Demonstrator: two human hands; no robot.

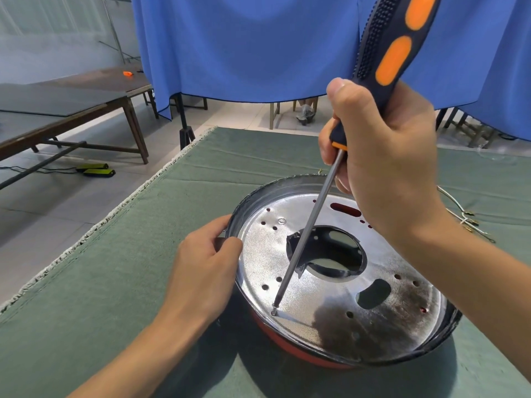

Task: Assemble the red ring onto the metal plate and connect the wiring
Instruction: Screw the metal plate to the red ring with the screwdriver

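A round metal plate (373, 320) with a raised rim, a large centre hole and several small holes lies on the green cloth. Under its near edge the red ring (290, 347) shows as a red band. My left hand (207, 271) grips the plate's left rim. My right hand (382, 165) holds a black-and-orange screwdriver (385, 61), tilted. Its long shaft runs down and left, and the tip sits on a small screw (273, 312) near the plate's near-left edge. Loose wires (467, 218) with metal terminals lie on the cloth to the right.
The green cloth (120, 282) covers the work table, whose frayed left edge runs diagonally. A blue curtain (244, 44) hangs behind. A dark wooden table (66, 110) stands to the left, with yellow-black objects (97, 170) on the floor beneath.
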